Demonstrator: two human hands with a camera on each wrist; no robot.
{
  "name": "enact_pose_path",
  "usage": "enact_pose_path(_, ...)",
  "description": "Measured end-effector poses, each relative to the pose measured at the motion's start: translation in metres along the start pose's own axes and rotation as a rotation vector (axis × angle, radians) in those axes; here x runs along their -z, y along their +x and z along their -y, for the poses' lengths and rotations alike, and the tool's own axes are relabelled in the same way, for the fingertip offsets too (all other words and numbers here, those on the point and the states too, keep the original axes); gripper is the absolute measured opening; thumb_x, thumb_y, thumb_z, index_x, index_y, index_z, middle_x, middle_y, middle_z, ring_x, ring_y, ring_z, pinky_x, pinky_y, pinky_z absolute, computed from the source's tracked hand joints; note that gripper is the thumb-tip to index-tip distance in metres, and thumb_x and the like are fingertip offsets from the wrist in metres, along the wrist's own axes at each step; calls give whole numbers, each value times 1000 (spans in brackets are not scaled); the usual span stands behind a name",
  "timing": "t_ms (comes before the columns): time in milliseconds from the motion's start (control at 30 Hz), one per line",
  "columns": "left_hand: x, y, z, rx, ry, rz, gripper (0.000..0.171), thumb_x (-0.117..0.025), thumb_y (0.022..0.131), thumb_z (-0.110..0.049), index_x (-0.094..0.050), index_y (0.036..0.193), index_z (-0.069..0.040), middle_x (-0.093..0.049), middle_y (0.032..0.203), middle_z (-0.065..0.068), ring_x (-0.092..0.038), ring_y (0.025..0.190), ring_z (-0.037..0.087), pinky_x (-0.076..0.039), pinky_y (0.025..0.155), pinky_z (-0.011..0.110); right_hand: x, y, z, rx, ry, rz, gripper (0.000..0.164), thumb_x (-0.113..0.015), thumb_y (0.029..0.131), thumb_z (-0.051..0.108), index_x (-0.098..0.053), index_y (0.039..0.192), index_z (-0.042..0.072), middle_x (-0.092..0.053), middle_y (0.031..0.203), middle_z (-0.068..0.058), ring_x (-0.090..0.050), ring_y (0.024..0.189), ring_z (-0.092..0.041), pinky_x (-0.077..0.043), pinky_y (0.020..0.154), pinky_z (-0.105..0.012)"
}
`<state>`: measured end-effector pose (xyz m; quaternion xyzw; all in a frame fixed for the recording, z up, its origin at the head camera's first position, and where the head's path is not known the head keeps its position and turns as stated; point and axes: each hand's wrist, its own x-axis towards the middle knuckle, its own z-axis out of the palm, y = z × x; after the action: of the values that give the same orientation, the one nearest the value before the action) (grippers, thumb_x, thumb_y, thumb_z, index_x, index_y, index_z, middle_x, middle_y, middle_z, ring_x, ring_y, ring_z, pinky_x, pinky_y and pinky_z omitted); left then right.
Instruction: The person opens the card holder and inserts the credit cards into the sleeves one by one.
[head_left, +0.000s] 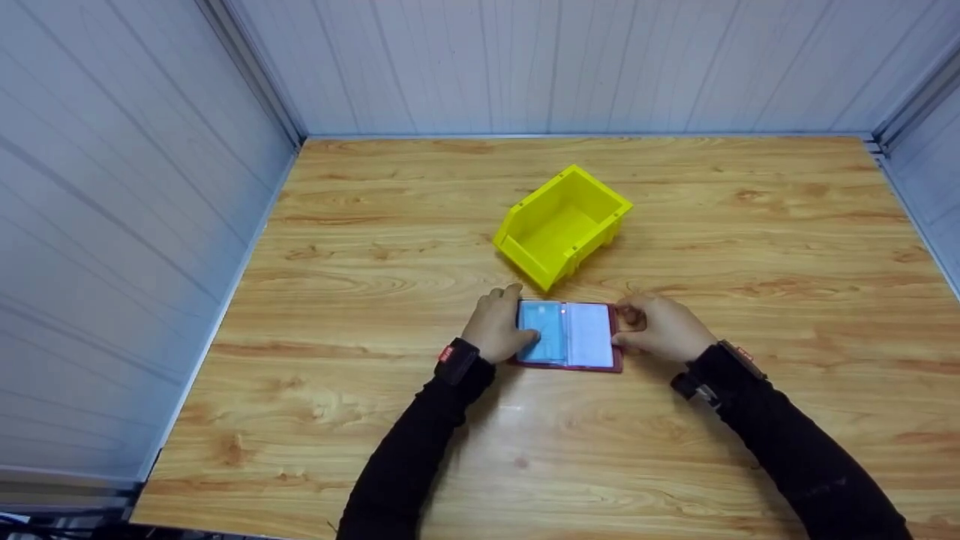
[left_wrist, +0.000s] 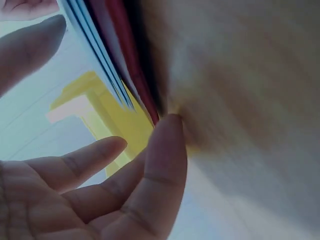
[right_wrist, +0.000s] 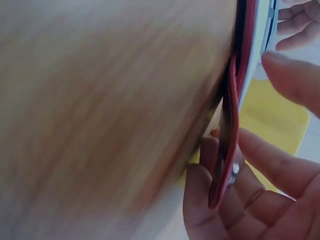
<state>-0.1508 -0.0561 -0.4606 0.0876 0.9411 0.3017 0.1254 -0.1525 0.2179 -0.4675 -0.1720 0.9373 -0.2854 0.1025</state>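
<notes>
A dark red card holder (head_left: 616, 360) with clear plastic sleeves lies spread at the wood-patterned table, a bluish sleeve on its left side and a whitish one on its right. My left hand (head_left: 498, 330) holds its left side, thumb over the bluish sleeve and a fingertip (left_wrist: 170, 135) at the cover's corner. At the other side, my right hand (head_left: 664, 328) grips the holder's red strap (right_wrist: 230, 130), which carries a small metal snap (right_wrist: 234, 170). Its fingers curl round the strap, while the thumb (right_wrist: 285, 70) lies by the sleeves' edge.
A yellow open-front bin (head_left: 562, 225) stands just beyond the card holder, set at an angle on the table (head_left: 375, 285). White panel walls (head_left: 480, 67) border the table at the back and both sides.
</notes>
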Motion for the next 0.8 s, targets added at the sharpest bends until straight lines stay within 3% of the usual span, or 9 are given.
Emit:
enact_pose_path(133,0,-1,1,2,-37,6,83,-79,79,-24,-38,148,-5,-51,137,21,-52,123,35,-43,108,44,-1,2,3,21,-46,15,58,-82,77,25,-62,123,-3,-61,95,-10,-54,87,-23,-44,76,-37)
enact_pose_path(267,0,-1,2,-12,-76,-3,85,-80,77,-20,-36,149,-5,-50,135,22,-53,119,35,-45,105,44,-1,3,4,47,-78,5,60,-82,76,24,-61,125,-3,-65,99,-13,-59,96,-29,-48,84,-46)
enact_pose_path(467,2,-3,3,5,-140,21,91,-81,76,-19,-32,152,-7,-48,135,22,-54,117,31,-45,105,43,-2,5,3,57,-64,24,57,-81,77,21,-61,124,-4,-62,84,-6,-54,78,-20,-42,70,-32)
enact_pose_path(600,5,-7,1,14,-168,57,94,-82,76,-21,-30,153,-11,-51,133,21,-55,112,28,-46,104,42,-4,7,5,67,-27,43,55,-80,77,18,-61,125,-4,-61,82,-5,-52,75,-16,-40,68,-28)
enact_pose_path(800,7,-12,-7,-27,-180,44,95,-77,77,-14,-23,156,-14,-48,122,17,-53,94,24,-49,86,35,-7,9,10,80,-21,67,53,-80,77,17,-62,123,-3,-61,79,-4,-52,72,-15,-41,66,-27)
